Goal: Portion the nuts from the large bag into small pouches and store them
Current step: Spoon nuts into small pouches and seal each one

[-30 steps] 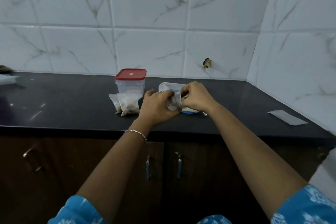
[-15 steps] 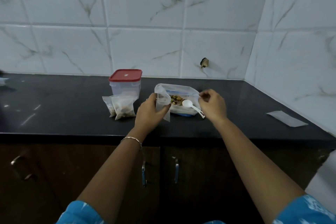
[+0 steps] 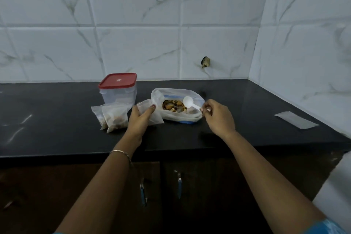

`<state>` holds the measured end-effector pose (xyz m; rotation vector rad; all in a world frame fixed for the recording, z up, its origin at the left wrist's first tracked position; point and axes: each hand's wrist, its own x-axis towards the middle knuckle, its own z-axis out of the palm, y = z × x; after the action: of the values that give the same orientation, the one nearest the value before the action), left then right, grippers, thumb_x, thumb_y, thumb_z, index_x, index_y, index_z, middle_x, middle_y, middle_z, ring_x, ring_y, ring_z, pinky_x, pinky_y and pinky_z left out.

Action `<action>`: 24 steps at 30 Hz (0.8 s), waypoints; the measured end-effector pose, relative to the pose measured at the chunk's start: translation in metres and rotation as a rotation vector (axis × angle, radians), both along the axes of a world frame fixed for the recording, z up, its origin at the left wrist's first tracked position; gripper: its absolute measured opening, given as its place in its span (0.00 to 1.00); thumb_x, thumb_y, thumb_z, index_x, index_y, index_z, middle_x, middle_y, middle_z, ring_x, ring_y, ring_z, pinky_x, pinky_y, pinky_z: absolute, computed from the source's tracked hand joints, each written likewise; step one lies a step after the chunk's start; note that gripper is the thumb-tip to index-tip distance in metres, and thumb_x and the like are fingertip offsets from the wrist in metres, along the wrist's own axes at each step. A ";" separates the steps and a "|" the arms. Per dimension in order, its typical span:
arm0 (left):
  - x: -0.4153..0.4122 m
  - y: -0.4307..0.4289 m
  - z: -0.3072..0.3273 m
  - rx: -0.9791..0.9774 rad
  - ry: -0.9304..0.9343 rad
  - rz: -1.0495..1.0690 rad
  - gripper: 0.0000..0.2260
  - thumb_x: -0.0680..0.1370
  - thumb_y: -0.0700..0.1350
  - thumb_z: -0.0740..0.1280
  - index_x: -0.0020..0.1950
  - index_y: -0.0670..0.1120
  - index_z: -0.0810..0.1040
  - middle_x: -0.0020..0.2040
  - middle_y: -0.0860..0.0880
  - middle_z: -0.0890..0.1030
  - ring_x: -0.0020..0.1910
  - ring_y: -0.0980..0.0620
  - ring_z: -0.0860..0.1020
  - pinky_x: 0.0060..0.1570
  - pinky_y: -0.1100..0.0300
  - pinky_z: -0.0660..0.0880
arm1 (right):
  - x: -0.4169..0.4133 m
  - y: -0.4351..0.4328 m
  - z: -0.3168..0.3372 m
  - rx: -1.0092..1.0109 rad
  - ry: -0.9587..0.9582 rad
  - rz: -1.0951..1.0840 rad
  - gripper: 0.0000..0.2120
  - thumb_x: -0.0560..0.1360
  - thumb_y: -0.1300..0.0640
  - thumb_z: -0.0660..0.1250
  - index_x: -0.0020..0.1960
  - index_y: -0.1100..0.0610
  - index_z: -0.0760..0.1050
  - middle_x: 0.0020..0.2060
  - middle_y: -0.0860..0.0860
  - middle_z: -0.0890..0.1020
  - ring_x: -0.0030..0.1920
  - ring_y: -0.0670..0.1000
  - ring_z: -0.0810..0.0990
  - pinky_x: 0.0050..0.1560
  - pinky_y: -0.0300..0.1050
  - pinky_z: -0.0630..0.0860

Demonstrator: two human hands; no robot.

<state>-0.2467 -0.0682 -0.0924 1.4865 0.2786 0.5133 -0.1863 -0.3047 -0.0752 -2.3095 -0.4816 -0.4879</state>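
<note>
- Tabletop [image 3: 57, 119]: all task items sit mid-span, toward the back wall.
- Bag [image 3: 176, 93]: lies open with its mouth facing the person. Nuts [image 3: 171, 106] visible inside, so I judge there's more to portion.
- Box [image 3: 118, 91]: red lid on, looks empty. Storing not started.
- Filled pouches [image 3: 114, 118]: two, leaning together just in front of the box. Can't tell if they're sealed.
- Pouch [image 3: 156, 118]: looks empty, just left of the bag mouth. Left hand [image 3: 139, 119] grip is closed on it, thumb over the top edge.
- Spoon [image 3: 188, 101]: bowl empty, sitting over the nuts. Right hand [image 3: 218, 118] grip pinches the handle end with its fingertips.
- My read: third portion is being set up, scoop not yet loaded.
- Strip [image 3: 295, 122]: flat pale piece at far right, well apart from the work and no obstacle.
- Path from bag to pouch is short and unblocked. The box lid has to come off before storing.
</note>
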 end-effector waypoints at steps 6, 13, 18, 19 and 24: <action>0.013 0.005 0.009 0.187 -0.065 0.030 0.17 0.78 0.48 0.69 0.64 0.51 0.68 0.61 0.50 0.75 0.60 0.51 0.75 0.61 0.55 0.73 | 0.020 0.033 0.027 -0.339 -0.135 0.072 0.13 0.77 0.64 0.65 0.59 0.55 0.79 0.51 0.53 0.82 0.49 0.52 0.80 0.49 0.46 0.78; 0.019 0.002 0.005 0.500 -0.123 -0.072 0.10 0.79 0.46 0.67 0.60 0.50 0.73 0.53 0.60 0.77 0.53 0.64 0.74 0.49 0.69 0.70 | 0.047 0.071 0.030 -0.594 -0.268 0.113 0.09 0.76 0.59 0.64 0.53 0.52 0.80 0.44 0.51 0.82 0.46 0.53 0.80 0.42 0.46 0.75; 0.023 0.008 0.001 0.482 -0.122 -0.069 0.07 0.79 0.46 0.66 0.52 0.57 0.73 0.51 0.57 0.79 0.52 0.61 0.77 0.50 0.62 0.72 | 0.059 0.096 0.033 -0.731 -0.383 0.171 0.07 0.72 0.65 0.67 0.47 0.55 0.78 0.41 0.51 0.80 0.43 0.52 0.79 0.37 0.45 0.71; 0.023 0.007 0.001 0.484 -0.119 -0.078 0.07 0.79 0.45 0.66 0.51 0.58 0.73 0.51 0.57 0.79 0.52 0.62 0.77 0.51 0.61 0.73 | 0.060 0.098 0.033 -0.749 -0.395 0.174 0.07 0.72 0.65 0.67 0.44 0.54 0.76 0.40 0.50 0.79 0.42 0.52 0.79 0.36 0.45 0.69; 0.021 0.004 0.001 0.554 -0.088 -0.080 0.08 0.79 0.46 0.66 0.51 0.59 0.72 0.48 0.60 0.79 0.49 0.65 0.77 0.50 0.63 0.74 | 0.067 0.090 0.037 -0.739 -0.339 0.230 0.04 0.74 0.61 0.68 0.47 0.54 0.79 0.44 0.50 0.80 0.43 0.52 0.79 0.42 0.45 0.75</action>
<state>-0.2252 -0.0642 -0.0910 1.9957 0.0012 0.6197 -0.1191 -0.2146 -0.0382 -2.8115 -1.2503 -0.6708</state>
